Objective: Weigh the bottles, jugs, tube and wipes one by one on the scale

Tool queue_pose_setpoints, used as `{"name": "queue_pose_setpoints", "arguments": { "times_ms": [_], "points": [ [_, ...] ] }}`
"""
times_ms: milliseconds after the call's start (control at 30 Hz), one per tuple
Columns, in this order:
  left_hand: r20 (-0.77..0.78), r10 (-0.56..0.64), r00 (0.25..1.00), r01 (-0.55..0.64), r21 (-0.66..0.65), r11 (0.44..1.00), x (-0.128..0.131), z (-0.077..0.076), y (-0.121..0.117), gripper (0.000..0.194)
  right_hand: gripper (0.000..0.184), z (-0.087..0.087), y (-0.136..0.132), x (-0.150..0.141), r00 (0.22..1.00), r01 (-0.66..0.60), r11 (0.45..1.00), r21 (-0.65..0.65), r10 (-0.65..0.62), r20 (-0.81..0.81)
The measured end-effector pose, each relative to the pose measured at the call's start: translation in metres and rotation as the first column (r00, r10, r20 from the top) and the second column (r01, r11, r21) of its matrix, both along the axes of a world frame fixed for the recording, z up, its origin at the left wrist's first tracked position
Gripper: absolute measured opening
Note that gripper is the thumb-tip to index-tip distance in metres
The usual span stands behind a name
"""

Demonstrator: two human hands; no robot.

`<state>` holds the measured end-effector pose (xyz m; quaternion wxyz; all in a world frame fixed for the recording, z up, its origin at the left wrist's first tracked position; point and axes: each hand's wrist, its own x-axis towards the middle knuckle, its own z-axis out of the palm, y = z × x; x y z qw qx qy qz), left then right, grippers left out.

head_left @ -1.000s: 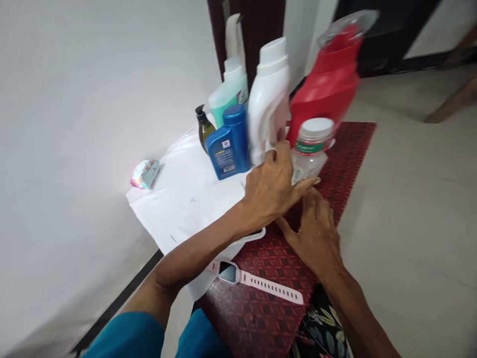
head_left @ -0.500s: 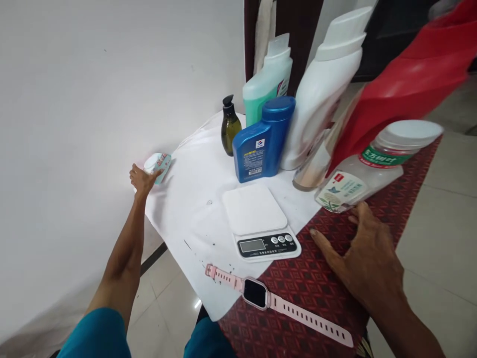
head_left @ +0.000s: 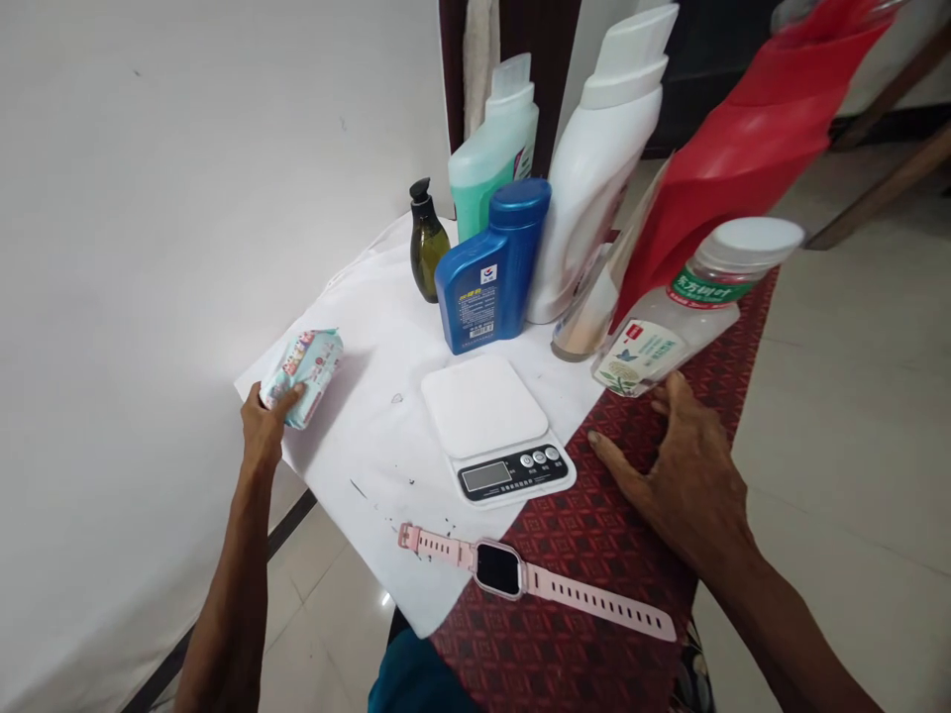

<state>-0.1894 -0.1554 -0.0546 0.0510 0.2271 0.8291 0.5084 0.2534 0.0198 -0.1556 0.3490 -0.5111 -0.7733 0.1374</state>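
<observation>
At the left end of the table, my left hand (head_left: 264, 426) grips a light blue soft pack of wipes (head_left: 316, 361) with small pictures on it, thumb on top. The pack is tilted, and its shadow falls on the white cloth. My right hand (head_left: 690, 475) rests on the dark red patterned cover, fingers apart and holding nothing. Its fingertips are close to the base of a clear plastic bottle (head_left: 646, 347) with a white cap. Between the hands lies a white kitchen scale (head_left: 486, 406), its platform bare and its display blank.
A pink-strapped smartwatch (head_left: 497, 569) lies near the front edge. Behind the scale stand a blue bottle (head_left: 494, 267), a dark pump bottle (head_left: 429, 248), a green-filled bottle (head_left: 479, 183), a white jug (head_left: 594, 178) and a red container (head_left: 743, 139). A wall (head_left: 185, 198) borders the left.
My left hand has brought the wipes pack nearer, away from the table's far left edge, and turned its printed top into view. The view has shifted right; my right hand keeps its place by the bottle.
</observation>
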Motion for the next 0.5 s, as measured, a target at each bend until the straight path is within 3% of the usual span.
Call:
{"name": "queue_pose_setpoints", "arguments": {
  "times_ms": [133,267,367,500],
  "points": [
    [0.026,-0.232,0.972,0.228,0.104,0.968,0.072,0.016,-0.011,0.065,0.099,-0.001,-0.001,0.0,1.0,0.002,1.0,0.01,-0.002,0.003],
    [-0.05,-0.455,0.889,0.457,0.091,0.885,0.123,0.031,0.016,0.069,0.096,-0.001,-0.001,0.0,1.0,-0.009,1.0,0.008,0.008,0.021],
    [-0.219,-0.579,0.786,0.589,-0.021,0.808,0.149,0.028,0.043,0.07,0.094,-0.002,-0.001,0.0,1.0,0.003,1.0,0.029,-0.003,0.007],
    [-0.41,-0.639,0.651,0.639,-0.159,0.753,0.165,0.011,0.069,0.067,0.094,-0.003,-0.002,-0.002,1.0,0.004,0.999,0.038,-0.003,-0.02]
  ]
}}
